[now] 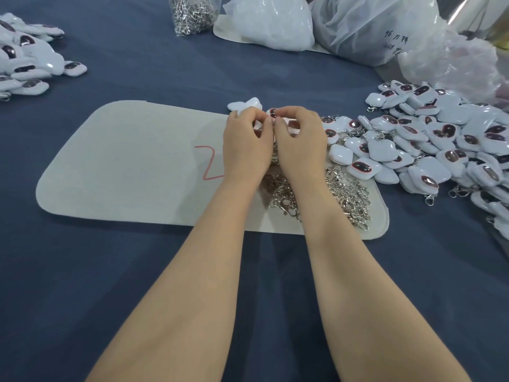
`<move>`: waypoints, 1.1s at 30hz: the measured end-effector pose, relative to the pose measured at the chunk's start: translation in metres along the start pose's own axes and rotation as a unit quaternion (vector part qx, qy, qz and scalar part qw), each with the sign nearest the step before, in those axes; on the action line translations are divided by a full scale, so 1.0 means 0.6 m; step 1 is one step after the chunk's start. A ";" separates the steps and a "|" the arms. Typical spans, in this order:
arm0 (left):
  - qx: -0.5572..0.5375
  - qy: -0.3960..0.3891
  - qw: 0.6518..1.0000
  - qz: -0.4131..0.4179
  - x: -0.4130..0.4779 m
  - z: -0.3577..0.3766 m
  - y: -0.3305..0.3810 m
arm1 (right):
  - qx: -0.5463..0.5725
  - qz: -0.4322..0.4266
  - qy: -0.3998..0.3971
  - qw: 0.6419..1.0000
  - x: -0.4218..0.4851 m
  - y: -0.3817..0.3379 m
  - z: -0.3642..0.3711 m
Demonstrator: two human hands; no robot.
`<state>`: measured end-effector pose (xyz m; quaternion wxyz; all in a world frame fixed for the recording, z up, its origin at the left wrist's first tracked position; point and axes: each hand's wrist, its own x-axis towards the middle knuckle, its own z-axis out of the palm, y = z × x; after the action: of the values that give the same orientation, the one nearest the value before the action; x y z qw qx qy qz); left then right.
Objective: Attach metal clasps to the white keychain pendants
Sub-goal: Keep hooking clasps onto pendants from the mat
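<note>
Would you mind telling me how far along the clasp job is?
Done: several pendants in the right pile already carry clasps. In hand: the left hand and right hand pinch one pendant. Left: loose clasps on the mat and a bag of clasps.

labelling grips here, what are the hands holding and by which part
Left hand and right hand pinch one white pendant by its near side; exact spot hidden.
</note>
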<state>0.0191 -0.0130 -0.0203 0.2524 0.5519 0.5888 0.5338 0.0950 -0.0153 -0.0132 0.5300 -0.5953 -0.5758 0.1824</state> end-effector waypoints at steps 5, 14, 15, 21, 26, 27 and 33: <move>0.017 0.000 1.000 0.017 -0.003 0.002 0.000 | -0.007 -0.012 -0.009 1.000 -0.003 0.000 -0.001; 0.005 0.002 1.000 0.012 -0.001 0.004 -0.002 | -0.001 0.013 -0.010 1.000 0.000 0.003 0.002; 0.005 0.001 1.000 0.012 -0.001 0.005 -0.002 | 0.008 0.009 -0.008 1.000 0.001 0.004 0.002; 0.011 -0.004 1.000 0.015 -0.001 0.005 0.000 | 0.020 -0.022 -0.006 1.000 -0.002 0.004 0.002; 0.008 -0.003 1.000 0.014 -0.002 0.003 0.000 | 0.018 -0.023 0.015 0.999 -0.001 0.007 0.001; 0.009 -0.002 1.000 0.014 -0.002 0.003 -0.001 | 0.016 -0.028 0.015 0.999 -0.001 0.008 0.001; 0.019 -0.003 1.000 0.019 -0.003 0.003 0.001 | 0.004 -0.046 0.016 0.999 0.000 0.011 0.001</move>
<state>0.0211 -0.0143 -0.0210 0.2333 0.5698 0.5872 0.5254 0.0974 -0.0138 -0.0190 0.5495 -0.5690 -0.5930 0.1505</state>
